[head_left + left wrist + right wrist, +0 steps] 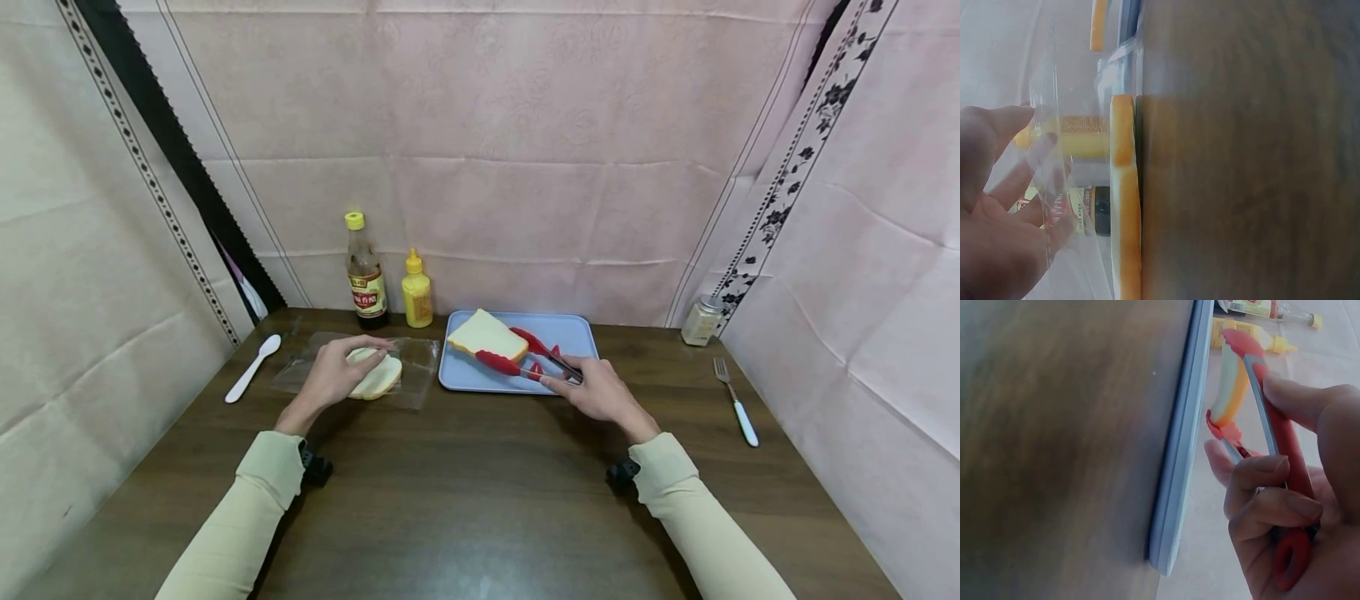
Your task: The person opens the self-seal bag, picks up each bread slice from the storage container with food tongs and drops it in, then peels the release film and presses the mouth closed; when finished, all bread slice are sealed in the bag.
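Observation:
My left hand holds up the film of a clear plastic bag at the left of the table. A slice of bread lies at the bag, partly covered by the hand; in the left wrist view the film passes between thumb and fingers. My right hand grips red-tipped tongs, fingers wrapped round the handles in the right wrist view. Between the tong heads sits another bread slice, tilted above the blue tray.
Behind the bag stand a dark sauce bottle and a yellow squeeze bottle. A white spoon lies at far left. On the right are a shaker jar and a fork. Pale cloth hangs round the table.

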A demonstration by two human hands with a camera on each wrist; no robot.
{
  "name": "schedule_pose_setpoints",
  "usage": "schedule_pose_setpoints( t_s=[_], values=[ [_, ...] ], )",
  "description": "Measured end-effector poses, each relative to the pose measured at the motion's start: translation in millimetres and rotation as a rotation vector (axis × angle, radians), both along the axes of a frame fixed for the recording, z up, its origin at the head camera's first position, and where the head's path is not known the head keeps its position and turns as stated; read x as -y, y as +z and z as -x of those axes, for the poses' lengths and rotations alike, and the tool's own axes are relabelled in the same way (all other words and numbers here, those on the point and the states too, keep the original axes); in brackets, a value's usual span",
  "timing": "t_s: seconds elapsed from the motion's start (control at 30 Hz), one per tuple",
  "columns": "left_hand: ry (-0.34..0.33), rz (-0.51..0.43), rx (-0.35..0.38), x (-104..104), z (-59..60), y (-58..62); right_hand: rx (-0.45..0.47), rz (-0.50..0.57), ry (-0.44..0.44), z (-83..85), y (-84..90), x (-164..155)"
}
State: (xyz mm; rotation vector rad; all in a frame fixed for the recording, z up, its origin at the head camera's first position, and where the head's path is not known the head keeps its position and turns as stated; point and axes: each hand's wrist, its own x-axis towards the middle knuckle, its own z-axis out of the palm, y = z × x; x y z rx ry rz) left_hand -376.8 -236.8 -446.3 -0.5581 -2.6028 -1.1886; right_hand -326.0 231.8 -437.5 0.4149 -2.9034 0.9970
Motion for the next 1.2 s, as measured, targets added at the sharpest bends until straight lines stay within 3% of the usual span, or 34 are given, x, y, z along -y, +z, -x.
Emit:
schedule_pose_setpoints(
  t_s=[0.43,0.9,1.2],
  values=[
    [0.030,0.018,0.026,-2.0,-1.4,0.3,-0.007,0.013,0.118,-9.8,9.2,12.9],
    [0.012,0.024,0.042,-2.6,-1.4,-1.2,-0.004,0.011,0.224,-15.5,9.4,26.0],
    [-0.004,0.023,0.026,-0.8,-1.1,-1.7,-0.020,-0.004,0.234,-14.4,8.2,38.2]
  ],
)
